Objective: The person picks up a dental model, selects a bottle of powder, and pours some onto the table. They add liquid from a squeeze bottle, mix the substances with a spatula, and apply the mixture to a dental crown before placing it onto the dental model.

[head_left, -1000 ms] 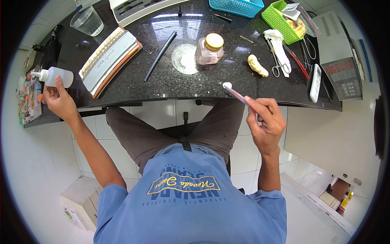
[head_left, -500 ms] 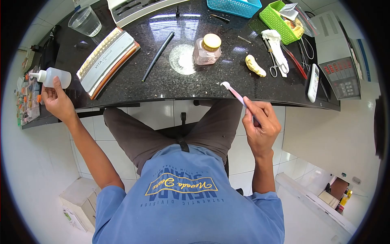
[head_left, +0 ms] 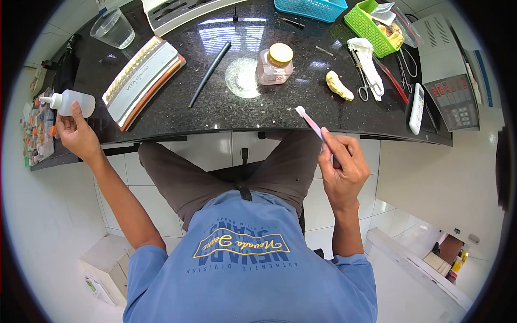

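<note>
At the left end of the dark counter, my left hand (head_left: 78, 132) is closed around a translucent white squeeze bottle (head_left: 78, 104), its nozzle pointing left. My right hand (head_left: 346, 161) grips a pink and purple toothbrush (head_left: 311, 124) by its handle. The brush's whitish head points up and left over the counter's front edge. Beyond it stands a glass jar (head_left: 273, 74) with a gold lid, beside a round patch of white powder (head_left: 242, 78). A yellowish dental model piece (head_left: 339, 86) lies to the right of the jar.
A VITA classical shade guide (head_left: 141, 81) and a black pen-like tool (head_left: 210, 74) lie on the counter (head_left: 183, 116). A clear cup (head_left: 112, 32) stands behind. Scissors-like clamps (head_left: 369, 86) rest on white cloth near a green basket (head_left: 371, 35), a blue basket (head_left: 318, 9) and a white handset (head_left: 416, 110).
The toothbrush has rolled a little in my right hand, and that hand has shifted slightly left. My left hand and the bottle stay nearly still.
</note>
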{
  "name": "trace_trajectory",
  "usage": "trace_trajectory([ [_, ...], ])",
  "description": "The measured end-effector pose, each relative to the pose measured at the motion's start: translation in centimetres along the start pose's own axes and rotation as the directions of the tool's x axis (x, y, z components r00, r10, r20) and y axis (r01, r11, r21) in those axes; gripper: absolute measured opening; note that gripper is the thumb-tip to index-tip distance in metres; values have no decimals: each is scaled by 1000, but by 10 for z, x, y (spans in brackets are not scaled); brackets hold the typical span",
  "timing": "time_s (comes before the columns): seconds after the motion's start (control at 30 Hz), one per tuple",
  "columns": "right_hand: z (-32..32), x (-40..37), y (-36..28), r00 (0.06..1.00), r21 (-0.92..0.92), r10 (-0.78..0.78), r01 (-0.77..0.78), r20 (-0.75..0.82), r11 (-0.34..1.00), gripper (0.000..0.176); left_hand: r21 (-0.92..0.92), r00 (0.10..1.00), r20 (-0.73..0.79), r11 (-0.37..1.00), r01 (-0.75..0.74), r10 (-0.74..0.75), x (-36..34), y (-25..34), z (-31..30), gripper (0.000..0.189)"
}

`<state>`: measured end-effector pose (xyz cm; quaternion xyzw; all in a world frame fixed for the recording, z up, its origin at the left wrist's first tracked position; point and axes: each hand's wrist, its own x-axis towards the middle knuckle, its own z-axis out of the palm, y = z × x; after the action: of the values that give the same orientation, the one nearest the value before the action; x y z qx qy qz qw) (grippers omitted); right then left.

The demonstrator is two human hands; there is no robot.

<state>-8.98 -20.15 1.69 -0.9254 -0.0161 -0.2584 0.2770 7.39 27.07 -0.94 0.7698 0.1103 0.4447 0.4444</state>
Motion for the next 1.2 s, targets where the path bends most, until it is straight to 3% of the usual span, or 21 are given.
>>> trace_trajectory([
  [0.3,-1,3,6,995,165,96,-95,0,982,31,4,1000,-3,1000,-11,11,-2,4,1,55],
  [0.43,-6,9,3,984,134,170,-176,58,975,30,19,1000,3,1000,3,-3,0,1,1,56],
  [1.2,0,7,-5,997,135,5,-16,82,991,37,1,1000,9,1000,-17,17,0,1,0,54],
])
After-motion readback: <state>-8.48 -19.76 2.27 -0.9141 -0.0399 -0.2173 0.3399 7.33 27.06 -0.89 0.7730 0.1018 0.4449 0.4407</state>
